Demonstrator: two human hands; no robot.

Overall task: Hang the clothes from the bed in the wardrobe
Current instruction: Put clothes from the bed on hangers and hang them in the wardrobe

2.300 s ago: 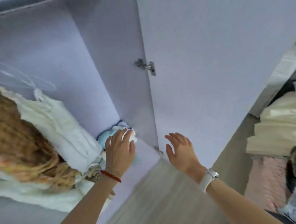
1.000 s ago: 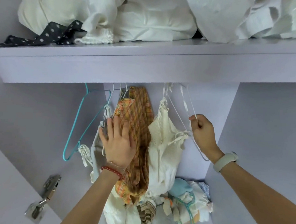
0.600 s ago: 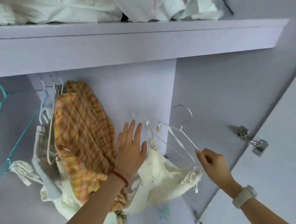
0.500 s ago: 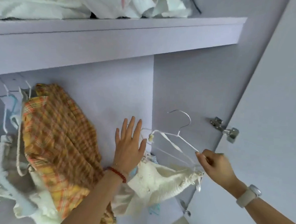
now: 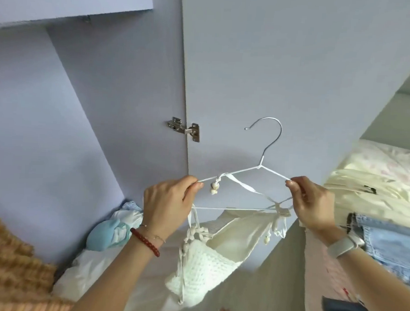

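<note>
I am pinching a white hanger (image 5: pixel 258 168) with my left hand (image 5: pixel 167 205) at nine o'clock and right hand (image 5: pixel 312 203) at three o'clock. A cream crochet top (image 5: pixel 201 259) is dangling from it at six o'clock, before the open wardrobe door (image 5: pixel 287 64)

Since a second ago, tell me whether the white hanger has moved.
Yes. The white hanger has left the rail under the shelf; both hands now hold it before the wardrobe door.

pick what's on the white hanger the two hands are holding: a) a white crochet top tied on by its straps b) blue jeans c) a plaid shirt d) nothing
a: a white crochet top dangles from the white hanger, its straps knotted to the wire, while the left hand and the right hand pinch the hanger's two ends.
</note>
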